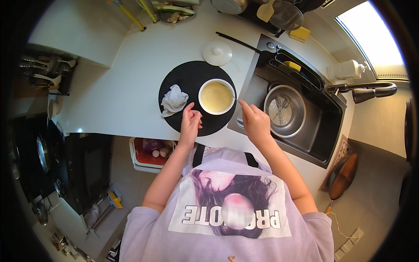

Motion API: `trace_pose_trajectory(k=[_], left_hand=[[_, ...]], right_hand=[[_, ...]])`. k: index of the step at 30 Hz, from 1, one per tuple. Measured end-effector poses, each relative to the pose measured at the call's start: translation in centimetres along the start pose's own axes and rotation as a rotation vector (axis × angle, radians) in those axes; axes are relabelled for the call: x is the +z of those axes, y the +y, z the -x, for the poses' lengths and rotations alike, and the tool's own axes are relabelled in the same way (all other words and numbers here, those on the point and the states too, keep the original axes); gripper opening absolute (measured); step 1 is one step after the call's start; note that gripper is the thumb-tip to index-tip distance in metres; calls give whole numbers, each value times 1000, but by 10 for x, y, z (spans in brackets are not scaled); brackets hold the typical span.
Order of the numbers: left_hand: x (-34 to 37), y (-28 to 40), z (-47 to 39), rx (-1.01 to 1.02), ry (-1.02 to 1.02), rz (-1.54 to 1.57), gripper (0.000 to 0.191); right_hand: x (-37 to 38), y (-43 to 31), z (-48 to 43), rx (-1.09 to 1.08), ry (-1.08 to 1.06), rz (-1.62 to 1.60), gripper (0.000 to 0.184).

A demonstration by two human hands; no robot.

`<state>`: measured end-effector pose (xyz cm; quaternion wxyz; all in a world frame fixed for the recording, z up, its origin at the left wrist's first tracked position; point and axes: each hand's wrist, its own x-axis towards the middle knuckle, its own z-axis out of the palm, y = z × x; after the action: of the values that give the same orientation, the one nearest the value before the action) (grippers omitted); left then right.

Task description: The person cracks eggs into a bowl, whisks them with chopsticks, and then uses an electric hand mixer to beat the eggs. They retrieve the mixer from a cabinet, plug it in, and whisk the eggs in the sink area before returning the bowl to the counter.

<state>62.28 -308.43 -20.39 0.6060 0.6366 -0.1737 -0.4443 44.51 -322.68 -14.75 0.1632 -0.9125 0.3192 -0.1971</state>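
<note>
My right hand (257, 122) grips the handle of a thin metal utensil (236, 98), probably a spoon. Its far end reaches over the rim into a round white bowl (200, 103), and its tip is hard to make out. Smooth pale-yellow liquid (214, 98) fills most of the bowl. Beneath it is a round black mat or board (193, 73). My left hand (191, 122) hovers over the board's near part with fingers loosely bent, holding nothing. Left of the bowl lies a crumpled white cloth (175, 100). A round white lid with a knob (217, 52) rests just beyond the board.
At right, a dark sink (322, 131) holds a metal basin (301, 122) with a whisk (282, 106) inside. A long black handle (239, 41) extends from the sink's edge over the counter (108, 98). Below the counter, an open container (137, 160) holds eggs (156, 153).
</note>
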Motion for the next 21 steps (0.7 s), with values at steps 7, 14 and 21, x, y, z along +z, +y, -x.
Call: trace_pose_trajectory(k=[7, 14, 21], left_hand=[[5, -1, -15, -55, -49, -65, 49], [4, -3, -21, -63, -65, -101, 51], [4, 0, -22, -61, -67, -101, 49]], right_hand=[[17, 2, -5, -65, -69, -25, 29], [-5, 9, 7, -161, -135, -126, 24], [-13, 10, -10, -26, -60, -8, 16]])
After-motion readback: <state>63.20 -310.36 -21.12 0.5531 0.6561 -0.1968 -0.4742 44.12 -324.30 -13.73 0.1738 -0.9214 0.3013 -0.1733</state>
